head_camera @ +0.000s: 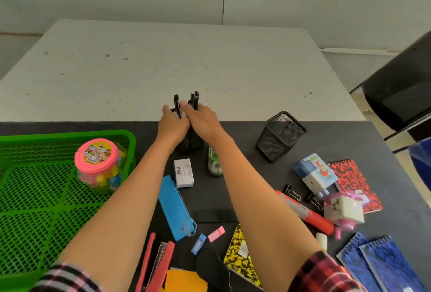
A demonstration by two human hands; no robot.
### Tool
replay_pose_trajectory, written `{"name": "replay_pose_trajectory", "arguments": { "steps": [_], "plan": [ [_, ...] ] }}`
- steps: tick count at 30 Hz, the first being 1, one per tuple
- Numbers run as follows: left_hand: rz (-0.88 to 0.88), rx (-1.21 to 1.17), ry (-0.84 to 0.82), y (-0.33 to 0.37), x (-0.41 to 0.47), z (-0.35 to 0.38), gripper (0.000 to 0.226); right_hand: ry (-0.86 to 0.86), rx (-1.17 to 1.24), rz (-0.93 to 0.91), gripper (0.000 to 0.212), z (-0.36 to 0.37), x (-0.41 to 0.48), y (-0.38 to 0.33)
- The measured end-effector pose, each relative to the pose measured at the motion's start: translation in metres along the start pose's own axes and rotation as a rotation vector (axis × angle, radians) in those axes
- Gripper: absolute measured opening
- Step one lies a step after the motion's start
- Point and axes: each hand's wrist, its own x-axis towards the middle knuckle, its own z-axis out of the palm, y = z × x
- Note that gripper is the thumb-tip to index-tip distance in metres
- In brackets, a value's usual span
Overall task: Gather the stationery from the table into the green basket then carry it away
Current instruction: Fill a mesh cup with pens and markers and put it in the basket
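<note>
The basket (130,137) sits on the tabletop's (242,137) left, a jar (98,163) inside. My left hand (171,125) and right hand (203,121) meet at the black holder (191,146), fingers (166,108) closed, it seems, around the pens (195,99) standing in it. A red notebook (352,179) lies further right.

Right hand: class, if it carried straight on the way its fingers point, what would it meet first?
Probably the black pens standing in the holder, right at its fingertips.
</note>
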Motion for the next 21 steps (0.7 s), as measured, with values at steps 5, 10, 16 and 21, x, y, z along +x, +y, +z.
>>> {"name": "replay_pose_trajectory", "arguments": {
  "steps": [5, 10, 16, 21],
  "plan": [
    [0.032, 0.038, -0.112, -0.01, -0.024, 0.007, 0.083, 0.003, 0.027, 0.066, 0.056, -0.009, -0.028, 0.014],
    [0.031, -0.045, -0.086, -0.016, -0.039, 0.008, 0.103, 0.125, 0.123, 0.076, 0.069, -0.017, -0.056, 0.03],
    [0.018, -0.065, 0.013, -0.027, -0.058, 0.005, 0.082, 0.381, -0.539, 0.317, 0.031, -0.073, -0.108, 0.091],
    [0.051, -0.04, 0.086, -0.039, -0.089, 0.012, 0.065, 0.268, -0.954, 0.569, 0.035, -0.089, -0.138, 0.116]
  ]
}}
